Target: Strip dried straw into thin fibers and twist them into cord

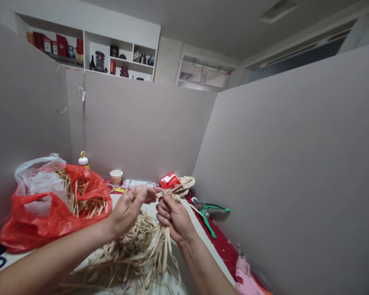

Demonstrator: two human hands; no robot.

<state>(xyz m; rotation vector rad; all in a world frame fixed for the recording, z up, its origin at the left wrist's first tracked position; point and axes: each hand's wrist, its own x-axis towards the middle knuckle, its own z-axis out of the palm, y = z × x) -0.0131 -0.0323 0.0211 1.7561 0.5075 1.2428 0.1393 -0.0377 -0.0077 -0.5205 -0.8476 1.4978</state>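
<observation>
In the middle of the head view, my right hand (174, 217) is closed around a bunch of pale dried straw strips (165, 248), whose loose ends hang below the fist. My left hand (134, 203) is just left of it, fingers curled toward the right hand, seemingly pinching straw near the fist; its fingertips are partly hidden. A short length of straw shows between the two hands. Beneath them a tangled heap of straw (141, 231) spreads over the white tabletop.
At left sits a red plastic bag (46, 227) with more straw. Behind are a paper cup (116, 177), a yellow-and-white bottle (83, 160), a red packet (171, 180) and a woven straw sole (187, 183). Green-handled cutters (207, 217) lie right, near a pink tool (246, 276). Grey partitions (283, 164) enclose the table.
</observation>
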